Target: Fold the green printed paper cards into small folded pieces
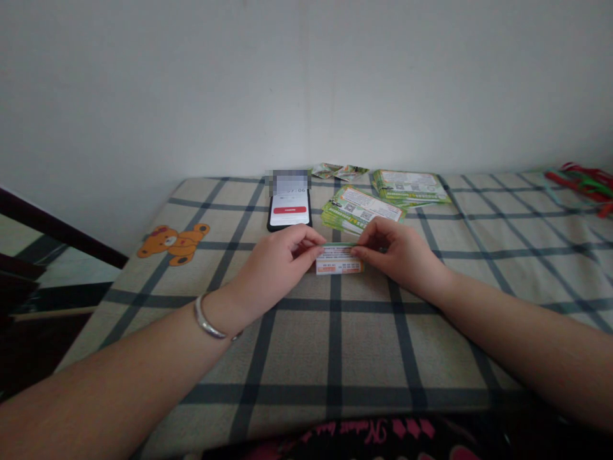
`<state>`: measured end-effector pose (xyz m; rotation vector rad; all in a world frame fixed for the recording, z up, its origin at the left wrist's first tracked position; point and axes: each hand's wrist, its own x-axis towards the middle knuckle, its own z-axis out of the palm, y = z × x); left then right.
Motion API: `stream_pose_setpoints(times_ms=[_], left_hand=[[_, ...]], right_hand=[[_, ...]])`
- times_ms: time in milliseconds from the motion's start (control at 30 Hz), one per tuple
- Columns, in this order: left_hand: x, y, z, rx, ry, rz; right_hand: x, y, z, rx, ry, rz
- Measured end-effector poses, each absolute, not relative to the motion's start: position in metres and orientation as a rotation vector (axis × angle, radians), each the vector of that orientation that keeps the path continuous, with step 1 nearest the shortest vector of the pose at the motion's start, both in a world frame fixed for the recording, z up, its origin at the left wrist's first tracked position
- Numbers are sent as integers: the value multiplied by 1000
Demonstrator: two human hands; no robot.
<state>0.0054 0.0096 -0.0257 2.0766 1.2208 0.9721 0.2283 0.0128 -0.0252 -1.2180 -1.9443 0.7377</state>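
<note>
With our left hand (272, 259) and right hand (407, 252), we clamp our fingers on opposite ends of the paper (340, 265) between them. Pulling unevenly could crease it; nudging forward, we could scatter the fanned leaflets (371, 206) just beyond our right fingers.

Midway across the counter (297, 358), a folded leaflet (340, 262) sits between the left hand (278, 257) and right hand (405, 254). Behind the left hand lies a smartphone (289, 214); right of it, the nearer leaflet stack (368, 207). The farther leaflet stack (412, 184) lies behind-right. Folded papers (352, 172) lie by the wall (306, 83). A teddy bear figure (175, 244) is leftmost.
</note>
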Motion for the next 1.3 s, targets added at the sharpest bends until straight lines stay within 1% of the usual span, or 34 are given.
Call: stream_pose_setpoints(times_ms=[400,667,867,1100,1300], left_hand=[[7,7,-22,2138,1257,1037],[7,5,-25,2026,1146,1052],[9,1,-23,2061,1182,1136],[9,3,-26,2019,1212,1124],[9,0,-20,2102,1227,1124]], right_hand=[[226,15,-29,-1093,-1761,900],[227,15,-34,-1102,-1720,818],[225,14,-33,-1059,-1733,784],[224,13,-31,-1057,-1763,752],[225,13,-30,-1063,-1748,785]])
